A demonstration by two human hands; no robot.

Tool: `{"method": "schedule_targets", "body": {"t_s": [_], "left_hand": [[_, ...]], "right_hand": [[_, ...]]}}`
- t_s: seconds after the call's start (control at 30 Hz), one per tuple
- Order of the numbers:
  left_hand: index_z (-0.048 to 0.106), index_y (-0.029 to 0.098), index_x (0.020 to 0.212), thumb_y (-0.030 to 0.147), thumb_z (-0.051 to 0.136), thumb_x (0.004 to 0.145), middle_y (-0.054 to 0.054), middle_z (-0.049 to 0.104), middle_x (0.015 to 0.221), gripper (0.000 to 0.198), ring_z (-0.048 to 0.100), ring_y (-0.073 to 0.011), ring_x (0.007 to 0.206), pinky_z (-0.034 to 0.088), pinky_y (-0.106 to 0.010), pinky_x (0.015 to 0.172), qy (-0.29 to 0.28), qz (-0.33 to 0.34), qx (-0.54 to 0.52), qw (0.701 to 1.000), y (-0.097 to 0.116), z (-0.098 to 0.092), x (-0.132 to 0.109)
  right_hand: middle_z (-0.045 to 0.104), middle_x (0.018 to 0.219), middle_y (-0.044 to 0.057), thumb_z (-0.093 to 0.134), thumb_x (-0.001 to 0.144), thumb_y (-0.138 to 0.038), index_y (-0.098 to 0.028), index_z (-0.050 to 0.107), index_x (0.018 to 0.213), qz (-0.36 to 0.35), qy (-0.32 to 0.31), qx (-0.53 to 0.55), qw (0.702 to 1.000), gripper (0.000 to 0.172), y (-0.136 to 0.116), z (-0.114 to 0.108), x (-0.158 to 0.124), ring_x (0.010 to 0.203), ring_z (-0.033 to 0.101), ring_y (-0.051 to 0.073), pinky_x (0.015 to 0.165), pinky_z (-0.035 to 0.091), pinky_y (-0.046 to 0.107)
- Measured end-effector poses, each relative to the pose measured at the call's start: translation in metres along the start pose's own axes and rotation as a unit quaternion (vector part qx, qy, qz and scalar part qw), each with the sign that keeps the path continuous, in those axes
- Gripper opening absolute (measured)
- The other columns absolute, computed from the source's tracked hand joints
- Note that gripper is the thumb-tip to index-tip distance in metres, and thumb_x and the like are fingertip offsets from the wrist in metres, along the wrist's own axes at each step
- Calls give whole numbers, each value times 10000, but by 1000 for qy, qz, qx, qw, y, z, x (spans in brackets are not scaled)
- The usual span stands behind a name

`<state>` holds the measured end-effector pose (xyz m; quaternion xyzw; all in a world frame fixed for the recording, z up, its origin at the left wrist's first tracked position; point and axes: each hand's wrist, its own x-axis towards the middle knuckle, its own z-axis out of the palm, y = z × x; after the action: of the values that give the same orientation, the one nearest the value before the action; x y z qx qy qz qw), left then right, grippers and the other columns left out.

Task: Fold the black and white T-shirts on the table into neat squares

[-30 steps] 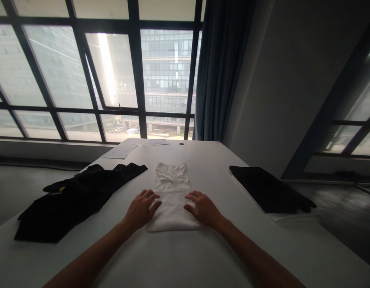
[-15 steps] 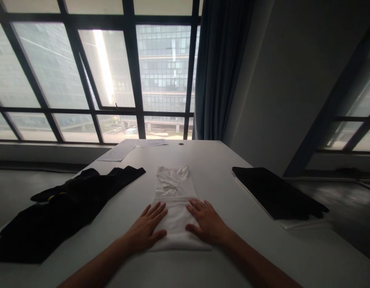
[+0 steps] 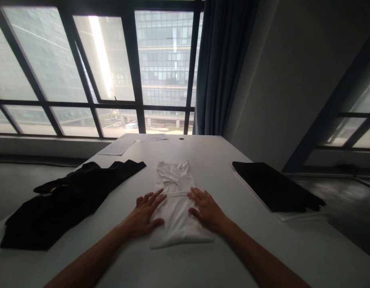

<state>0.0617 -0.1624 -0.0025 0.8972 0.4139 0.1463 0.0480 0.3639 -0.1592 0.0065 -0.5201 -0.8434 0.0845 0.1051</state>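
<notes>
A white garment [image 3: 176,218], partly folded into a narrow strip, lies on the white table [image 3: 209,160] in front of me. Its near part is folded over, with the fold's edge crossing between my fingertips, and the far end looks wrinkled. My left hand [image 3: 145,214] touches the left side near that edge, fingers apart and a little bent. On the right side rests my right hand [image 3: 207,210], fingers stretched out over the cloth. Neither hand grips anything.
A black garment [image 3: 67,204] lies loosely spread at the left. Folded black clothing [image 3: 275,186] sits on white cloth [image 3: 305,217] at the right. Papers [image 3: 117,147] lie at the far left of the table, before the windows and a blue curtain [image 3: 225,72].
My left hand has shifted slightly left, its fingers lifting and bending. Both hands are a little farther up the garment, whose near part is now more rumpled. The view has tilted slightly down.
</notes>
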Motion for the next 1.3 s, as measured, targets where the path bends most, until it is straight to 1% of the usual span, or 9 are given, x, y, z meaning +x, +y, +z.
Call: {"method": "schedule_targets", "body": {"t_s": [0.07, 0.23, 0.43, 0.53, 0.63, 0.8, 0.97, 1.1, 1.3], "left_hand": [[304, 305, 1533, 626, 483, 917, -86, 263, 1610, 717, 349, -384, 1375, 355, -598, 1047, 7, -12, -9, 1000, -6, 3, 0], [483, 231, 1440, 406, 391, 1016, -65, 449, 1517, 468, 380, -273, 1393, 343, -500, 1138, 3, 22, -49, 999, -3, 6, 2], [573, 226, 1362, 152, 396, 951, -41, 541, 1442, 453, 450, -210, 1367, 390, -423, 1150, 11, 43, -102, 994, -12, -1, 2], [624, 228, 1302, 81, 446, 843, -39, 590, 1392, 514, 476, -218, 1347, 382, -431, 1155, 18, 60, -111, 992, -18, -5, -1], [636, 243, 1284, 111, 498, 800, -32, 570, 1412, 521, 449, -241, 1369, 350, -460, 1168, -16, 68, -128, 989, -15, -13, -4], [604, 332, 1326, 135, 584, 725, 32, 450, 1503, 633, 319, -286, 1444, 301, -524, 1177, -123, 94, -165, 974, 0, -22, -5], [717, 311, 1139, 118, 452, 834, 35, 610, 1359, 447, 486, -210, 1344, 313, -445, 1185, -60, 83, -149, 983, 11, -15, 1], [719, 299, 1128, 184, 444, 866, 17, 708, 1214, 397, 627, -197, 1174, 376, -399, 1136, -64, 69, -181, 979, 20, -29, 1], [771, 190, 913, 506, 562, 881, -44, 762, 806, 381, 676, -182, 709, 527, -277, 741, -47, 65, -325, 942, 30, -61, -1]], "right_hand": [[252, 1605, 107, 275, 964, -643, -195, 379, 1507, 12, -38, 7, 999, 712, 1, 1, 1, 1486, 197, 252, 1194, 123, 526], [240, 1609, 92, 280, 988, -575, -204, 364, 1516, 22, -58, 20, 998, 651, 6, 0, 1, 1486, 200, 246, 1191, 145, 521], [349, 1567, 91, 296, 1001, -367, -199, 448, 1470, 3, -3, 50, 999, 521, 24, 2, -6, 1446, 310, 232, 1181, 220, 500], [498, 1472, 100, 389, 893, -169, -186, 540, 1400, -26, 45, 63, 997, 529, 32, -2, -12, 1362, 445, 216, 1149, 319, 451], [544, 1432, 89, 445, 740, -61, -191, 616, 1326, -66, 46, 76, 994, 625, 31, -12, -17, 1319, 496, 214, 1136, 357, 419], [504, 1470, 29, 527, 666, -66, -264, 720, 1184, -101, -69, 127, 984, 587, 17, -34, -26, 1376, 432, 242, 1145, 345, 423], [652, 1302, 69, 556, 771, -166, -240, 771, 1029, -86, -21, 131, 987, 343, 18, -29, -23, 1252, 558, 255, 1098, 379, 440], [731, 1124, 80, 489, 853, -214, -214, 750, 1019, -86, 7, 155, 984, 309, 14, -36, -24, 1101, 639, 245, 1034, 424, 419], [738, 864, 35, 523, 891, -343, -191, 731, 888, -84, -106, 279, 951, 258, -9, -90, -39, 794, 656, 196, 764, 504, 303]]}}
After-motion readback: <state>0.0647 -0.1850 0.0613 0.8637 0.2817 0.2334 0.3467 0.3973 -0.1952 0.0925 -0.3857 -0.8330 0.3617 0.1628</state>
